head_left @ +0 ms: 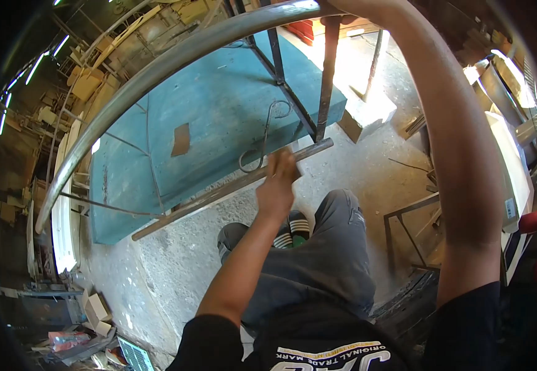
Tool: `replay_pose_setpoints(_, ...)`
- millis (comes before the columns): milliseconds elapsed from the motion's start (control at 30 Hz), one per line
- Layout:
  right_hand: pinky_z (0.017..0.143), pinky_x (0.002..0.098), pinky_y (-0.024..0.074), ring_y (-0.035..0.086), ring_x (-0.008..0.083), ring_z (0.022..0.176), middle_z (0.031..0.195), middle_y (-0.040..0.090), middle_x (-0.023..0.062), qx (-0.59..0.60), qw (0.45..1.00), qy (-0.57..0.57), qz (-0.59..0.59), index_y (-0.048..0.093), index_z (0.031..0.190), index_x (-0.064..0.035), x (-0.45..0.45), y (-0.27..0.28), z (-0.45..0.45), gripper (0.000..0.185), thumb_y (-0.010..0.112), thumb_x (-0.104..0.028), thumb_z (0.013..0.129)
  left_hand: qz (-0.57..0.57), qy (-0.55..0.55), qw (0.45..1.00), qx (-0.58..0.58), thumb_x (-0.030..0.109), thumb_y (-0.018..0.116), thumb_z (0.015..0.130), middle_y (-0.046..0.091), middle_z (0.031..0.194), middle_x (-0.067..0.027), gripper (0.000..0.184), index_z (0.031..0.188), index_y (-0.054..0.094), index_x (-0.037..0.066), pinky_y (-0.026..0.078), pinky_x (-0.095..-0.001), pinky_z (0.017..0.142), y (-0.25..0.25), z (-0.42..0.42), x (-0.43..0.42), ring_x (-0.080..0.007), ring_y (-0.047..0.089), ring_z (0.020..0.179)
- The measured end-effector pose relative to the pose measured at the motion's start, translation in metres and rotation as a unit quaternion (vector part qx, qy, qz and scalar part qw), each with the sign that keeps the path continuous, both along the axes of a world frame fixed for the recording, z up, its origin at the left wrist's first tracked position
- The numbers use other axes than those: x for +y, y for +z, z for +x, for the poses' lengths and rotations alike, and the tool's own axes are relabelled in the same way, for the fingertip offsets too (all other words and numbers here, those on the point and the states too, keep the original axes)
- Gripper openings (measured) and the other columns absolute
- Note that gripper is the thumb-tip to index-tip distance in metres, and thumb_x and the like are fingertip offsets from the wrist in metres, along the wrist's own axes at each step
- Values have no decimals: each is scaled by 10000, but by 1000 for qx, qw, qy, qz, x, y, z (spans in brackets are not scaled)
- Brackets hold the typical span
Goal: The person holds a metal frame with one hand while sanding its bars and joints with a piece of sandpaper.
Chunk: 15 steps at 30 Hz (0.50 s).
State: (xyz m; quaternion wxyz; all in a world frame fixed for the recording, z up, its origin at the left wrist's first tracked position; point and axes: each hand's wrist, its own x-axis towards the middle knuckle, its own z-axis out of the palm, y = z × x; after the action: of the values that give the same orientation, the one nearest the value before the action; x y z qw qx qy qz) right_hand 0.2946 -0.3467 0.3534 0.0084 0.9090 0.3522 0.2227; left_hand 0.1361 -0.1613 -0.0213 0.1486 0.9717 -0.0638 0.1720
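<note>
A metal frame (194, 48) with a long curved tube, flat bars and a scrolled rod leans over a turquoise box-like block (219, 80). My left hand (278, 185) is closed at the frame's lower round bar (219, 187), slightly blurred. Between its fingers and the bar shows the edge of a small brown piece (298, 171), which looks like sandpaper. At the top edge of the view my right hand (349, 8) wraps round the frame where the curved tube meets an upright; part of it is cut off. A brown sandpaper-like piece (181, 140) lies on the block.
Under the lower bar are my legs (336, 247) and the rough concrete floor (176, 278). An angle-iron frame (404, 232) stands at right, near a white panel (508, 167). Wood scraps and a cardboard box (97, 312) lie at lower left. Stacked wooden parts (86, 83) fill the back left.
</note>
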Motion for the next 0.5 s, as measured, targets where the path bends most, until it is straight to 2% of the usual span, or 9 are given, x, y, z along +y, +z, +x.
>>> replay_pose_setpoints(33, 902, 428, 556, 701, 355, 1038, 1086, 737, 165, 1, 1000, -5, 4, 790, 953, -50, 6, 1, 1, 276, 711, -273, 812, 4, -5, 1000, 1, 2, 533, 904, 529, 1517, -62, 546, 1442, 510, 97, 565, -426, 957, 0, -12, 8, -351, 473, 1405)
replay_pose_setpoints(100, 907, 429, 557, 704, 353, 1049, 1114, 732, 171, -70, 985, -78, -137, 784, 998, -26, 14, 0, 6, 269, 676, -217, 843, 47, 47, 997, -45, 19, 551, 908, 547, 1494, -59, 505, 1406, 533, 106, 580, -444, 910, -1, -29, 17, -348, 518, 1341)
replay_pose_setpoints(200, 892, 432, 562, 707, 355, 1034, 1078, 738, 176, -62, 991, -41, -108, 785, 982, -20, 13, -6, 15, 247, 669, -185, 841, -33, 44, 997, -62, 33, 564, 917, 580, 1444, -77, 451, 1362, 552, 103, 573, -454, 903, 0, 11, -13, -353, 541, 1309)
replay_pose_setpoints(233, 884, 433, 565, 709, 357, 1026, 1061, 741, 178, -61, 994, -26, -90, 785, 975, -17, 10, -5, 18, 236, 665, -170, 840, -27, -10, 991, -127, 76, 574, 940, 611, 1373, -92, 358, 1298, 567, 91, 566, -464, 901, -1, 33, -21, -352, 555, 1276)
replay_pose_setpoints(267, 877, 435, 567, 711, 358, 1019, 1043, 744, 180, -62, 995, -14, -72, 785, 967, -14, 6, -3, 19, 226, 662, -154, 839, -27, -12, 991, -129, 76, 574, 940, 611, 1373, -92, 358, 1298, 567, 91, 566, -464, 901, 3, 42, -25, -352, 555, 1276)
replay_pose_setpoints(333, 869, 437, 570, 713, 360, 1011, 1025, 746, 182, -62, 996, -11, -55, 785, 959, -12, -3, 0, 19, 216, 658, -139, 838, 1, 18, 1000, 13, 112, 594, 947, 621, 1328, -97, 330, 1275, 564, 86, 558, -460, 921, 10, 52, -36, -356, 560, 1260)
replay_pose_setpoints(400, 850, 447, 571, 714, 375, 973, 984, 741, 206, -82, 988, 31, -128, 782, 928, -13, -2, 0, 13, 201, 686, -132, 796, 4, -16, 999, -31, 149, 597, 958, 620, 1334, -85, 333, 1284, 563, 85, 554, -465, 919, 10, 26, -21, -356, 564, 1247)
replay_pose_setpoints(500, 843, 445, 571, 714, 373, 966, 967, 738, 203, -69, 993, 30, -93, 778, 917, -15, -5, 3, 11, 195, 682, -133, 796, 60, 9, 996, -70, 162, 603, 964, 638, 1285, -71, 317, 1270, 565, 89, 553, -476, 897, 8, 6, -9, -346, 581, 1207)
